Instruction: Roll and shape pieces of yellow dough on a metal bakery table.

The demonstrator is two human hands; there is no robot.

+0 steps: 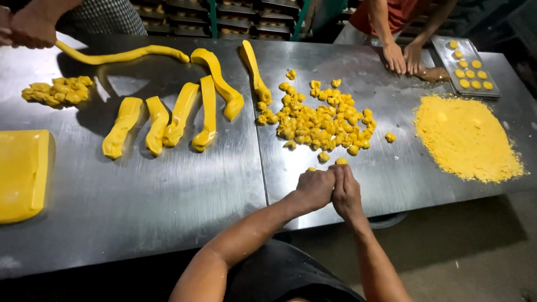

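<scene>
My left hand and my right hand are pressed together at the near edge of the steel table. Small bits of yellow dough show at the fingertips of both hands, so each hand seems closed on dough. Just beyond my hands lies a heap of several small yellow dough pieces. A single piece sits apart to the right of the heap.
Several thick yellow dough strips lie left of the heap, and a long rope is held by another person's hand. A yellow slab lies far left. Yellow crumb powder spreads at right. A second person's hands work beside a tray of round pieces.
</scene>
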